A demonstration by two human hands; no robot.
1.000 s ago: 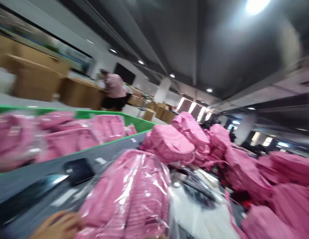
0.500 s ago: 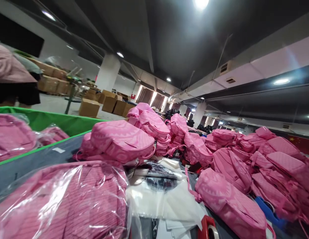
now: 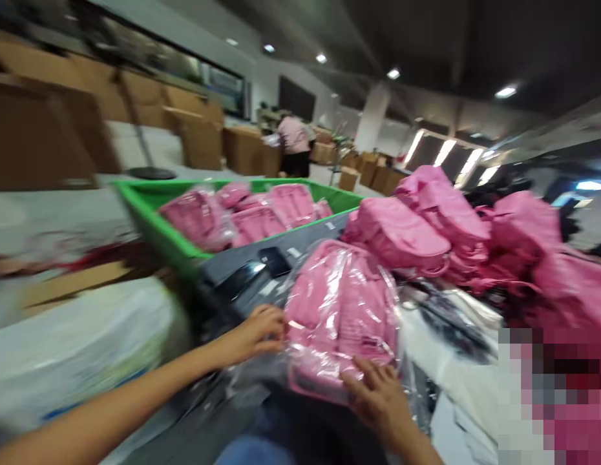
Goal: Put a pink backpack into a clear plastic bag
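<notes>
With my left hand (image 3: 254, 332) pinching the clear wrap and my right hand (image 3: 378, 394) flat on the bagged pink backpack (image 3: 342, 310) at the table edge (image 3: 223, 413), I judge the slick film may slip.

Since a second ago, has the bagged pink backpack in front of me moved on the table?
Cannot tell. The camera swung between pictures, so the bagged pink backpack shifts in view, yet it lies beside the green bin as before. Both hands, left hand and right hand, now touch it.
</notes>
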